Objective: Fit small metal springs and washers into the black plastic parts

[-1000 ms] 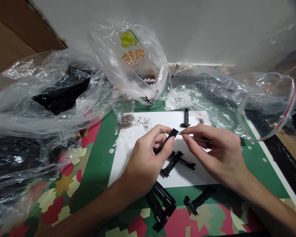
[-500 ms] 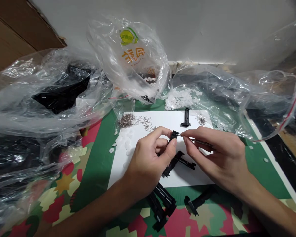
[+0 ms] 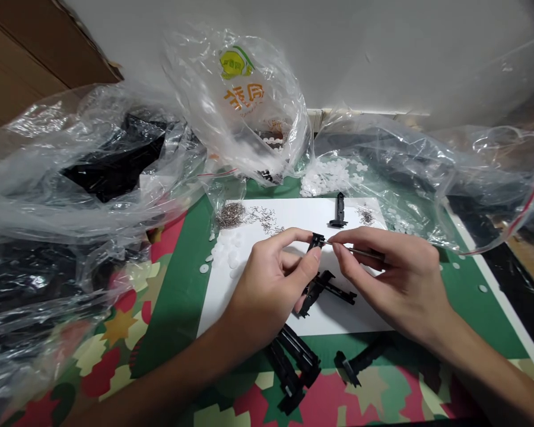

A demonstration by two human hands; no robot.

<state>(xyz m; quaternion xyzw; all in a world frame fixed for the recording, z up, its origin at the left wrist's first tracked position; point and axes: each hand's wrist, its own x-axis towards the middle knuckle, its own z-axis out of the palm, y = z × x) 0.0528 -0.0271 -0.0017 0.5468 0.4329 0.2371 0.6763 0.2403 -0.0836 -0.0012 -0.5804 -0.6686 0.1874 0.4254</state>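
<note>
The left hand (image 3: 271, 284) pinches a small black plastic clip (image 3: 315, 242) between thumb and forefinger, its top end showing above the fingertips, the rest hidden behind the fingers. The part is matte black, narrow, with a notched head. The right hand (image 3: 396, 279) grips a thin metal pin tool (image 3: 356, 251) between thumb and fingers, its tip touching the clip's head. Both hands hover over the middle of a white paper sheet (image 3: 258, 296).

Just below the hands two more black clips (image 3: 327, 289) lie crossed on the sheet; another stands near the far edge (image 3: 339, 211). Further clips lie past the near edge of the sheet (image 3: 293, 367), on the patterned green mat (image 3: 178, 284). A heap of small metal springs (image 3: 229, 215) sits at the far left corner, white round discs (image 3: 226, 254) just near of it.

Crumpled clear plastic bags (image 3: 71, 178) crowd the left, far and right sides, one bearing a printed logo (image 3: 244, 95). Bare paper shows to the left of the left hand and along the near right part of the sheet.
</note>
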